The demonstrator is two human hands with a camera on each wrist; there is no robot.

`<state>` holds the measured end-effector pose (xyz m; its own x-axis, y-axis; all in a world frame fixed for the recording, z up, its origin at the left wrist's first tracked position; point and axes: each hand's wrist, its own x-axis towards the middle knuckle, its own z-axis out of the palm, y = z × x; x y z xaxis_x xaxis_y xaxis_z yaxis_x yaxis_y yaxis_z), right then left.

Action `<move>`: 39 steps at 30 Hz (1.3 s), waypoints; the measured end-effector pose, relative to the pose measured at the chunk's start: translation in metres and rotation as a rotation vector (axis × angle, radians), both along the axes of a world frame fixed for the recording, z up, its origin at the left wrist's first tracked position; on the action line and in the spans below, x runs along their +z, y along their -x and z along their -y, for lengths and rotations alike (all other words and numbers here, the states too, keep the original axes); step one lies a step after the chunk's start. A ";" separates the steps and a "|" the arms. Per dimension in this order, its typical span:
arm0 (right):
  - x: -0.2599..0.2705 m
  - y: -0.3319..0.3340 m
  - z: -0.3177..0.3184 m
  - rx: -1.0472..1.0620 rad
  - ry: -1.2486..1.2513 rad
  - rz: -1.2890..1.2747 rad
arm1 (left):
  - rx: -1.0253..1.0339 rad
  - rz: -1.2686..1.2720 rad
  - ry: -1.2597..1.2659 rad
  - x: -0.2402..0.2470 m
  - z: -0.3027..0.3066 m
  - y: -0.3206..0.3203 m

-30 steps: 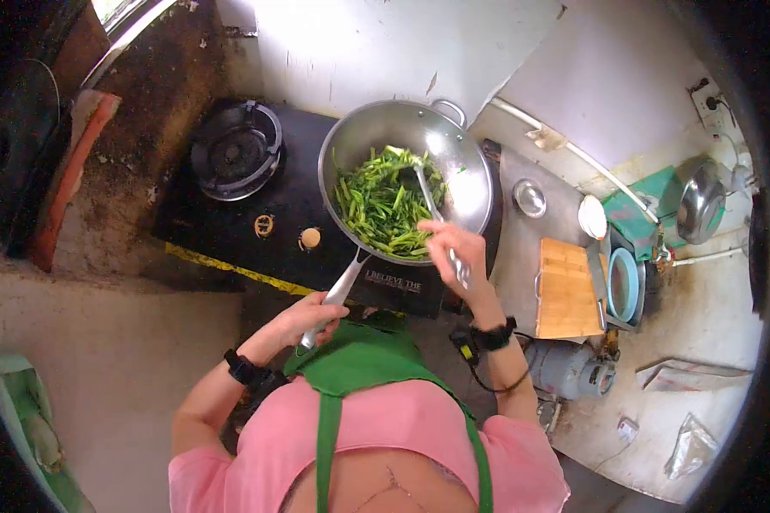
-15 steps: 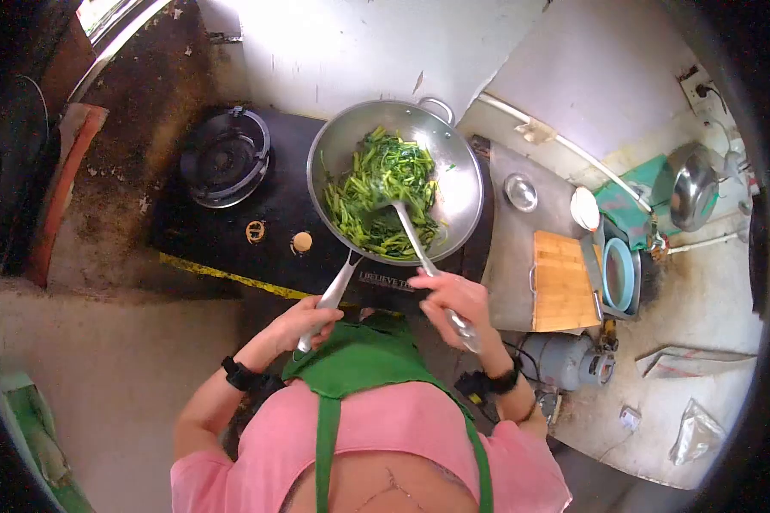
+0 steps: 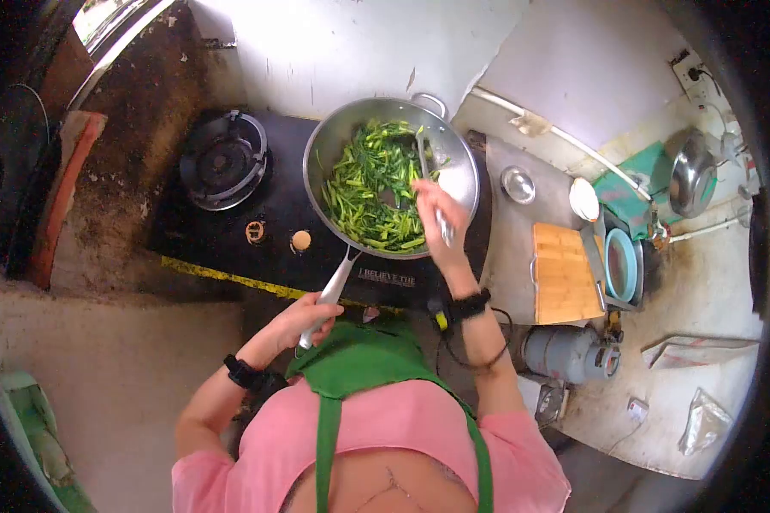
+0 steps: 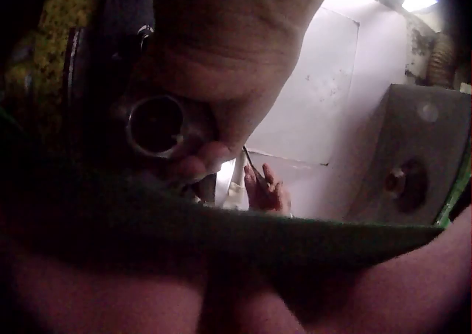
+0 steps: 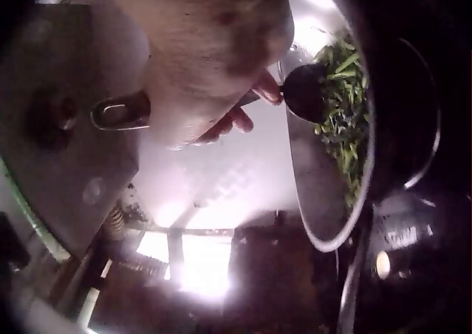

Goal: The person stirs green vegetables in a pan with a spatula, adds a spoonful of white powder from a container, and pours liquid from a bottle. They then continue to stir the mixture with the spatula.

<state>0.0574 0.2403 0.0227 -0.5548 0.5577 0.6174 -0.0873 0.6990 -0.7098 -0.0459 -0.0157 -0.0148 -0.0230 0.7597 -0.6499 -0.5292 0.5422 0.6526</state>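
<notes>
A wide metal wok holds chopped leafy greens, heaped toward its left and middle. My left hand grips the wok's long handle; its hollow end shows in the left wrist view. Over the wok's right side, my right hand holds a metal spatula, its shaft slanting to the far right of the greens. In the right wrist view the spatula's dark head is close beside the greens, and its handle end sticks out behind the hand.
Left of the wok is a bare burner, with two knobs, one of them, in front. To the right are a small metal bowl, a wooden cutting board, a blue basin and, lower, a gas cylinder.
The spatula swept from the far side toward me through the greens, then out again to the far right. The greens have shifted about. My left hand stays on the handle.
</notes>
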 end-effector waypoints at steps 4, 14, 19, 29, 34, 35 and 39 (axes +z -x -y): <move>0.022 -0.066 0.052 0.199 0.035 0.177 | -0.013 0.031 0.000 0.001 -0.004 0.002; 0.010 0.009 -0.022 0.083 -0.040 0.150 | 0.012 0.028 -0.008 0.000 0.000 -0.001; 0.021 -0.059 0.027 0.126 -0.033 0.210 | 0.000 0.018 -0.010 -0.002 0.000 0.000; 0.013 -0.021 -0.011 0.184 -0.235 0.286 | -0.012 0.011 0.003 0.003 0.000 -0.001; 0.005 0.043 -0.031 0.037 0.022 -0.040 | 0.010 0.016 0.007 0.005 -0.002 -0.002; -0.003 0.047 -0.026 0.076 0.099 -0.088 | 0.004 0.016 0.006 0.004 -0.002 -0.002; -0.010 0.022 -0.002 0.334 0.157 0.090 | -0.024 0.038 -0.010 -0.007 0.000 0.001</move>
